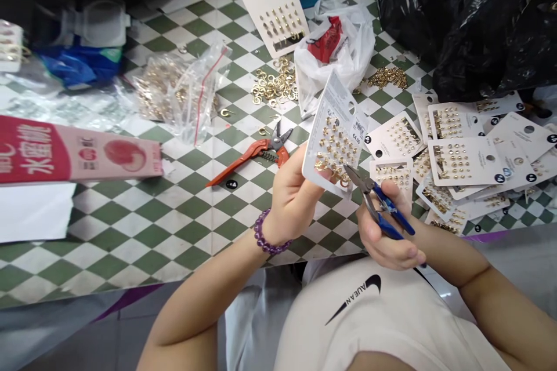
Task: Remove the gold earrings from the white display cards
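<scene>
My left hand (293, 200), with a purple bead bracelet at the wrist, grips the lower left edge of a white earring card (337, 133). The card is tilted, and its back, with rows of gold fastenings and a price label, faces me. In my right hand (387, 232) are blue-handled pliers (383, 208), their tips at the card's lower right part. Whether the jaws have closed on a fastening is too small to tell. Behind my left hand lie orange-handled pliers (261, 153) on the checkered tablecloth (183, 208).
Loose gold hooks (274, 87) lie beyond the orange pliers, beside a white plastic bag (335, 52). Several earring cards (465, 162) are piled at the right, below a black bag (461, 17). To the left are a zip bag of gold pieces (174, 93) and a pink box (82, 151).
</scene>
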Motion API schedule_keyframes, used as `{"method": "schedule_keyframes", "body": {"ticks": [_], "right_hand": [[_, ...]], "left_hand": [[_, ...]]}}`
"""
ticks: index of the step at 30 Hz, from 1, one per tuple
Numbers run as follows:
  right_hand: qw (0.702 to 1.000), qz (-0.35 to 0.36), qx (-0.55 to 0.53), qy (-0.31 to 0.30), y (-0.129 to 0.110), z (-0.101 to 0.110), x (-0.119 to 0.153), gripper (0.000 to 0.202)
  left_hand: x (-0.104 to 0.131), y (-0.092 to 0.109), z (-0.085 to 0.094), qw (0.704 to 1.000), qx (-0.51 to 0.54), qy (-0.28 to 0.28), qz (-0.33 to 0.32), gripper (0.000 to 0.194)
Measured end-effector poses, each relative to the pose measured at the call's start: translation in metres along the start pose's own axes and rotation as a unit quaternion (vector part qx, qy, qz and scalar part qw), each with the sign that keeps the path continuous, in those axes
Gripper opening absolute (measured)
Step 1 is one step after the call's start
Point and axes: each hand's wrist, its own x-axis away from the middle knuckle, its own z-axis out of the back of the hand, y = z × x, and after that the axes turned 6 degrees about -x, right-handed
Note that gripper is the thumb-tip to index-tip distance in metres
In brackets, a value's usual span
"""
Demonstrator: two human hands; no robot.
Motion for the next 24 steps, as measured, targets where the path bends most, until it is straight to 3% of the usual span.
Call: {"method": "schedule_keyframes", "body": {"ticks": [1,3,6,11,18,24], "right_hand": [[0.996,-0.002,-0.071,-0.054,-0.003,-0.002,-0.001,0.124],[0.951,-0.011,-0.246,-0.186,-0.008,-0.006,-0.001,0.119],[0.892,0.027,-0.357,-0.275,-0.012,-0.008,-0.001,0.115],[0.859,0.017,-0.393,-0.328,-0.013,-0.006,-0.004,0.117],[0.762,0.098,-0.394,-0.505,-0.012,-0.003,-0.022,0.113],[0.765,0.121,-0.39,-0.498,-0.014,-0.003,-0.022,0.094]], "left_hand": [[0.0,-0.001,0.0,1.0,0.001,0.004,0.002,0.016],[0.0,-0.002,0.0,1.0,-0.004,0.008,-0.002,0.016],[0.0,-0.003,0.001,1.0,-0.009,0.001,-0.014,0.016],[0.0,-0.003,0.002,0.999,-0.033,-0.014,-0.01,0.017],[-0.002,-0.003,0.004,0.997,-0.076,-0.022,-0.017,0.023],[-0.001,-0.007,0.007,0.994,-0.102,-0.024,-0.032,0.019]]}}
